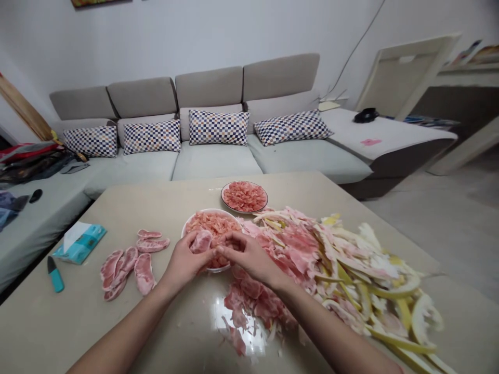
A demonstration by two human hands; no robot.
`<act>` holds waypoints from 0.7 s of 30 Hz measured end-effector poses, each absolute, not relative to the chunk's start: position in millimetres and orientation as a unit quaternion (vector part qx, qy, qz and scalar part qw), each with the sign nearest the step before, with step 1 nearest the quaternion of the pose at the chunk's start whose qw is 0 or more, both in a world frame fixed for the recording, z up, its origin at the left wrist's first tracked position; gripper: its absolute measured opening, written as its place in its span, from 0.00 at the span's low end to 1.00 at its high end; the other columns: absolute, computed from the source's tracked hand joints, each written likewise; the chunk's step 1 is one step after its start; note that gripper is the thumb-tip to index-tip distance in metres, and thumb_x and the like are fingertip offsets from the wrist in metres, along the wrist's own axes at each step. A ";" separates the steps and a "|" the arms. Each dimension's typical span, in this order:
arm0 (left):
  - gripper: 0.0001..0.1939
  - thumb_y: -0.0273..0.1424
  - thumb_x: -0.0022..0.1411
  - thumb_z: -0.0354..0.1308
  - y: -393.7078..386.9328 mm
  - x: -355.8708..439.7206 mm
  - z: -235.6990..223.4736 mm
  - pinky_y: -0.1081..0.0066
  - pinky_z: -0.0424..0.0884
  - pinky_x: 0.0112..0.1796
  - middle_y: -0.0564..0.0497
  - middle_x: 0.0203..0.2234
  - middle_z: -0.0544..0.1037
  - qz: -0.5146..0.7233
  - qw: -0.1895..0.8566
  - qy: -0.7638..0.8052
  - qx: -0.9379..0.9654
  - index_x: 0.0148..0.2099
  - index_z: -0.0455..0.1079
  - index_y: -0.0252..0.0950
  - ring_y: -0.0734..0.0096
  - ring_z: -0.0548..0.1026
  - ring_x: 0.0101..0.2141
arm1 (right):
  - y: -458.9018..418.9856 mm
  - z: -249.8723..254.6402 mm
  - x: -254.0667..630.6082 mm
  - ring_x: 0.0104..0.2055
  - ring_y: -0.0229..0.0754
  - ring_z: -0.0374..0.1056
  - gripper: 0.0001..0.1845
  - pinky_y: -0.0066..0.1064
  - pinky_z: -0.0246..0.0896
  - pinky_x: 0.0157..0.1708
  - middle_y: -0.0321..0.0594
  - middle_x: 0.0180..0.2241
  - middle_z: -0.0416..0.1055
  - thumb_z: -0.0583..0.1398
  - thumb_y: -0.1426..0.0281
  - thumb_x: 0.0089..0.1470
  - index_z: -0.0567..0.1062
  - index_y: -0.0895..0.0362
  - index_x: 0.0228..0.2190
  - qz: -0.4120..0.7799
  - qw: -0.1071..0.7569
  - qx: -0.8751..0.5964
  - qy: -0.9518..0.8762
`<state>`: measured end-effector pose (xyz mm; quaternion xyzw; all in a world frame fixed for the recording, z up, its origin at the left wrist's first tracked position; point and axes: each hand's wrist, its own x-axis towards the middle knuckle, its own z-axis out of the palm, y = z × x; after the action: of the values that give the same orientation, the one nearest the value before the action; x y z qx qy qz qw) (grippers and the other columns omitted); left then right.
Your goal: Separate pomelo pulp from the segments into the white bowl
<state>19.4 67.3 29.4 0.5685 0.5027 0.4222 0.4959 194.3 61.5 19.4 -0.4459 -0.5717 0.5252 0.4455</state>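
Left grip [184, 261] closed on pink pomelo segment [201, 241]; right grip [249, 254] pinching it above white ceramic bowl [195, 217]. Risk: hard squeeze tears flesh, scraps fall into yellow-white peel heap [351, 275].

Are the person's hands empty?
No, the left hand holds a piece of pink fruit above a white bowl.
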 end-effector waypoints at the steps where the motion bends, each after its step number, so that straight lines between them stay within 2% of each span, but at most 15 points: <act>1: 0.13 0.32 0.46 0.69 67.7 18.7 29.4 0.77 0.62 0.26 0.57 0.25 0.72 0.423 0.497 0.500 0.569 0.34 0.72 0.35 0.75 0.67 0.25 | 61.3 19.6 194.5 0.26 0.35 0.61 0.14 0.27 0.54 0.27 0.33 0.25 0.70 0.66 0.59 0.48 0.76 0.57 0.30 0.531 0.449 -0.439 -0.569; 5: 0.14 0.31 0.45 0.70 69.3 16.0 27.2 0.78 0.63 0.27 0.57 0.25 0.73 0.423 0.518 0.494 0.556 0.35 0.72 0.35 0.76 0.68 0.26 | 61.8 13.6 191.3 0.22 0.31 0.58 0.16 0.24 0.51 0.23 0.31 0.23 0.68 0.69 0.58 0.45 0.76 0.58 0.28 0.661 0.461 -0.378 -0.456; 8: 0.16 0.33 0.46 0.70 70.8 14.1 25.3 0.79 0.59 0.20 0.59 0.21 0.70 0.409 0.569 0.478 0.530 0.35 0.70 0.35 0.79 0.65 0.19 | 63.2 5.6 188.2 0.21 0.29 0.55 0.19 0.22 0.50 0.21 0.30 0.20 0.65 0.71 0.57 0.41 0.74 0.59 0.25 0.735 0.448 -0.330 -0.387; 11: 0.16 0.33 0.46 0.71 72.7 12.5 25.0 0.80 0.56 0.16 0.61 0.17 0.67 0.397 0.622 0.451 0.502 0.34 0.68 0.35 0.82 0.61 0.15 | 64.6 0.2 187.3 0.21 0.30 0.56 0.21 0.21 0.52 0.21 0.30 0.20 0.62 0.70 0.55 0.42 0.72 0.59 0.23 0.758 0.435 -0.313 -0.372; 15: 0.15 0.32 0.46 0.71 76.1 11.1 24.9 0.79 0.66 0.23 0.57 0.21 0.72 0.387 0.692 0.399 0.460 0.34 0.68 0.35 0.79 0.69 0.21 | 65.8 -1.4 187.0 0.23 0.30 0.57 0.20 0.22 0.56 0.22 0.33 0.23 0.64 0.70 0.56 0.43 0.73 0.60 0.25 0.775 0.428 -0.295 -0.360; 21: 0.17 0.33 0.46 0.71 81.5 7.1 18.1 0.77 0.68 0.23 0.55 0.23 0.73 0.364 0.759 0.362 0.402 0.34 0.67 0.36 0.77 0.70 0.21 | 68.7 -1.2 187.2 0.23 0.31 0.58 0.19 0.23 0.59 0.23 0.35 0.25 0.66 0.69 0.56 0.43 0.74 0.59 0.26 0.757 0.439 -0.309 -0.373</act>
<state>7.1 81.5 18.1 0.4019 0.3617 0.3636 0.7586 187.2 68.7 -1.2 -0.3091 -0.3730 0.7569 0.4387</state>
